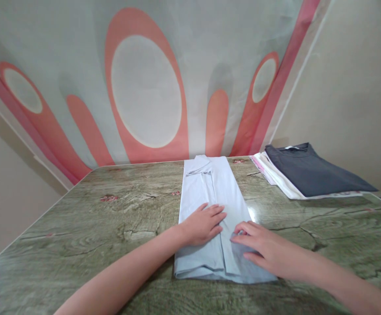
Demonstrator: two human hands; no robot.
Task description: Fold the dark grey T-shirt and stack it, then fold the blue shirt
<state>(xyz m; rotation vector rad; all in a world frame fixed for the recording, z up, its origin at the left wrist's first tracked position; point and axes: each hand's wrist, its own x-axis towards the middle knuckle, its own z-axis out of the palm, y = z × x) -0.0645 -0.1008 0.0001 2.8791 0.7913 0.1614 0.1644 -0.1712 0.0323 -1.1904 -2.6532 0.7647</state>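
A pale blue-white shirt (225, 188) lies on the table, folded lengthwise into a long strip, with a short sleeve (199, 165) laid back near its far end. My left hand (203, 224) rests flat on the middle of the shirt, fingers stretched out and pointing right across a fold edge. At the shirt's right side, my right hand (254, 243) touches or hovers just over the cloth with its fingers apart and slightly bent. Neither hand has cloth gripped between its fingers. The shirt's hem (210, 274) lies toward me, its layers a little uneven.
A stack of folded clothes, with a dark grey T-shirt (315, 168) on top of white garments (277, 179), sits at the table's far right edge. The wood-patterned table (111, 227) is glossy. Behind it rises a wall panel (197, 52) with red-and-white shapes.
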